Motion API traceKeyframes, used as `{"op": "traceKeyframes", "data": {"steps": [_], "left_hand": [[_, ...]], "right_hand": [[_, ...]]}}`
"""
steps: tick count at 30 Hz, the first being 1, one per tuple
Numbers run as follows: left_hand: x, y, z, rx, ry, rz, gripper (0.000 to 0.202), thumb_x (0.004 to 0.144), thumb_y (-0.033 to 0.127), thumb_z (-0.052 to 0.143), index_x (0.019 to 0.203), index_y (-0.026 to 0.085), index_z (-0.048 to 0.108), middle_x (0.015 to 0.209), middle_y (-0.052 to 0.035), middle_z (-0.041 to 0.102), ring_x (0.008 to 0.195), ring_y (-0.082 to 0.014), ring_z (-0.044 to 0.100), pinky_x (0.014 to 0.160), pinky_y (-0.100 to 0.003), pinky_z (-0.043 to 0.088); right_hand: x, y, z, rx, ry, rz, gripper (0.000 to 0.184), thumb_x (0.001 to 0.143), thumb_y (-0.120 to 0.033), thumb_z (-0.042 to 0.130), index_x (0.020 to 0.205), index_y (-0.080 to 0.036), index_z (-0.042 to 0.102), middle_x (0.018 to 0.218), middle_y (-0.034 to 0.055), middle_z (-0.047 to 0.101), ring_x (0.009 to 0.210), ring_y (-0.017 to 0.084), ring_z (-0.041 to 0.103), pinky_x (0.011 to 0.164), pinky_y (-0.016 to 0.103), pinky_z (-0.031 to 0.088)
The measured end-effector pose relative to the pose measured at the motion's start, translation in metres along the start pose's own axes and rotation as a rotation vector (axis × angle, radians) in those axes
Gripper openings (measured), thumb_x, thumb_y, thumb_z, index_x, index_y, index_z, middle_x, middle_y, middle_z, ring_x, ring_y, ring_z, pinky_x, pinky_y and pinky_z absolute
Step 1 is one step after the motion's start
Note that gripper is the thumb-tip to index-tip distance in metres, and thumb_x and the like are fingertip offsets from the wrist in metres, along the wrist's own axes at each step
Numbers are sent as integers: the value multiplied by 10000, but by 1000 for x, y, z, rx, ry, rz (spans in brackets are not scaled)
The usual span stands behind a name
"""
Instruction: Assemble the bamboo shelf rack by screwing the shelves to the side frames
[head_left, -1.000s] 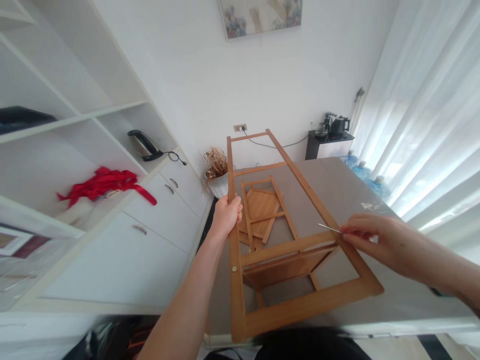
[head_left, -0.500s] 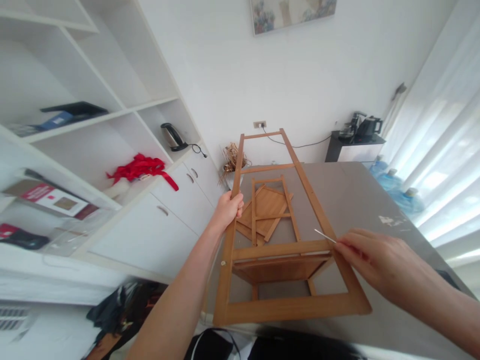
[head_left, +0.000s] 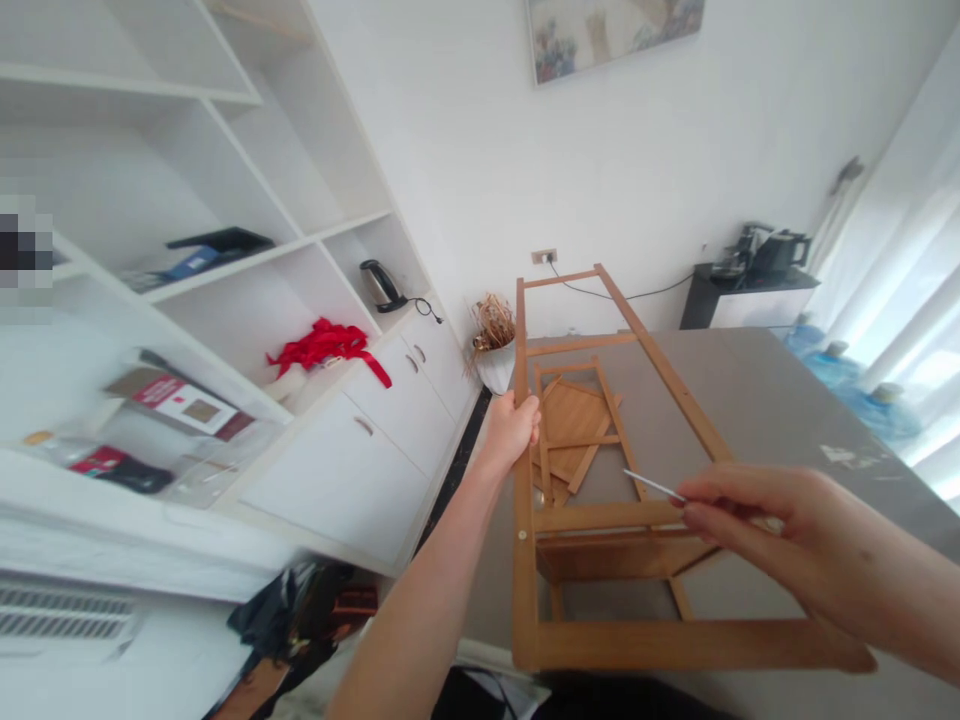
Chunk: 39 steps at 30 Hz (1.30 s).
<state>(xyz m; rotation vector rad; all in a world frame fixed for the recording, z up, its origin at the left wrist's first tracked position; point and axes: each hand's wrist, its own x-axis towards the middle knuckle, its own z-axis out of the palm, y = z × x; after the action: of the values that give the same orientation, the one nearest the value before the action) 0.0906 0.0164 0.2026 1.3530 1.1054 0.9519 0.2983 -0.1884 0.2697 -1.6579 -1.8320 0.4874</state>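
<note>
A light brown wooden frame [head_left: 522, 560] stands tilted on the grey table [head_left: 757, 400], with a shelf board fixed across its lower part. My left hand [head_left: 512, 428] is closed round the frame's left rail, about halfway up. My right hand [head_left: 757, 520] pinches a thin metal rod [head_left: 652, 486], perhaps a hex key, just over the frame's right rail near the crossbar. Behind the frame, more wooden frame pieces and boards [head_left: 571, 420] lie flat on the table.
White shelving and cabinets run along the left with red ribbon [head_left: 326, 342], a kettle [head_left: 377, 285] and boxes. A vase of dried stalks [head_left: 493, 345] stands past the table's far left corner. A black side table [head_left: 742, 290] with a kettle set and water bottles [head_left: 859, 385] sit at the right.
My view has swung to the left, so more shelving shows. Both hands keep their hold; the frame sits further right in view and my right hand has shifted slightly along the right rail.
</note>
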Motion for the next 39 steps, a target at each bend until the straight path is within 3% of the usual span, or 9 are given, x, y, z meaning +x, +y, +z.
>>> {"op": "traceKeyframes", "data": {"steps": [4,12,18,29,39], "left_hand": [[-3,-2,-2,0,15,1,116,827,213,547,767,197,450,496,92,417,328,-50,386,376,-190,285],[-2,-4,-4,23,25,23,114,832,184,514,752,198,434,501,89,426,330,-46,393,383,-192,278],[-1,-6,-6,48,32,18,87,838,186,503,769,194,449,510,78,454,342,-55,416,400,-198,292],[-3,-6,-8,76,31,35,110,833,174,489,750,205,424,498,76,447,346,-65,420,405,-204,301],[-3,-7,-8,95,36,40,114,827,178,500,749,206,422,498,70,464,346,-75,427,408,-212,304]], "right_hand": [[29,-31,21,147,-225,-41,248,878,-350,537,814,-215,735,719,4,693,659,154,608,569,228,457],[67,-70,64,213,-349,-303,201,862,-255,552,765,-208,722,691,-5,662,624,122,556,584,230,418],[66,-73,83,176,-390,-334,206,872,-208,538,782,-207,724,706,4,678,643,124,575,582,227,416],[65,-72,89,186,-425,-244,201,866,-195,542,730,-193,690,724,-14,676,687,119,594,638,242,428],[65,-71,92,150,-407,-324,219,891,-207,531,741,-191,690,756,-9,677,711,117,601,668,244,438]]}}
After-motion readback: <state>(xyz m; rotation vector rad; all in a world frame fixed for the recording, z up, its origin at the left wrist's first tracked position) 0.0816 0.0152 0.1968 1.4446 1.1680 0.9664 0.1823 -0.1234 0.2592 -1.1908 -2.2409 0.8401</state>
